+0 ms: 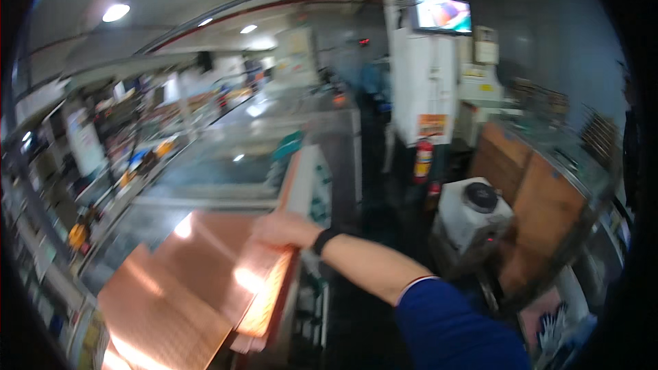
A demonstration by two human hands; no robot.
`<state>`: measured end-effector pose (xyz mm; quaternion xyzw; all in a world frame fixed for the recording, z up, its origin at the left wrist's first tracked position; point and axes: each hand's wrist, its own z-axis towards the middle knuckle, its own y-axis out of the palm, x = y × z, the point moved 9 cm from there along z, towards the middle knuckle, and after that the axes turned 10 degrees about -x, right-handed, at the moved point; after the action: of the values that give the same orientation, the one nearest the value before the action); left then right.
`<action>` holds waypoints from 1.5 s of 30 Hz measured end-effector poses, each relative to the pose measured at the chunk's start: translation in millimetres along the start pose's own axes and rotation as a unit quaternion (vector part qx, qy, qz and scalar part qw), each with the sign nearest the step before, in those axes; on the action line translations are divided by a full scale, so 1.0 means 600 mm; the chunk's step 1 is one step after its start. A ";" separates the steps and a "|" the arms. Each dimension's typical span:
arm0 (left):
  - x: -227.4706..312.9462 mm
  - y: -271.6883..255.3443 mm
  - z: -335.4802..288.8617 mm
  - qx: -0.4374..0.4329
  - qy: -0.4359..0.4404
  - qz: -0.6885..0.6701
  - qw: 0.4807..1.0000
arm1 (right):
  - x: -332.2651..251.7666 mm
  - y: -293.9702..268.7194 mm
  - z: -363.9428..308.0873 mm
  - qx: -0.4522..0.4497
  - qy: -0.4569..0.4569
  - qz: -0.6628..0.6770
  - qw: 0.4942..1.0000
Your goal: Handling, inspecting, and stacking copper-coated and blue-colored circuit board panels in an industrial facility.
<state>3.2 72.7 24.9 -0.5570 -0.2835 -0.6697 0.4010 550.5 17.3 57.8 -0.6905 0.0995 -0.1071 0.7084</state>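
Observation:
My right hand, with a black band at its wrist, reaches in from the lower right. Its fingers are closed at the upper right edge of a shiny copper sheet; motion blur hides the exact grip. Nearer to me and to the left, a second copper sheet overlaps it at an angle. Below the hand, more copper-coloured edges catch a bright glare. My left hand is out of the picture.
Beyond the sheets stretches a long machine with glassy top panels; a green object lies on it. To the right stand a white tank with a black lid, a fire extinguisher by a pillar, and a brown-sided cabinet.

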 end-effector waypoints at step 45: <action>-0.078 0.014 0.047 0.077 -0.120 -0.461 0.876 | 0.014 -0.050 -0.063 -0.008 0.137 0.166 0.976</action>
<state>27.8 101.9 -15.2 -0.4069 -0.6048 -0.6827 0.0511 547.3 -22.2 86.9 -0.6488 0.3100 -0.0807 0.6903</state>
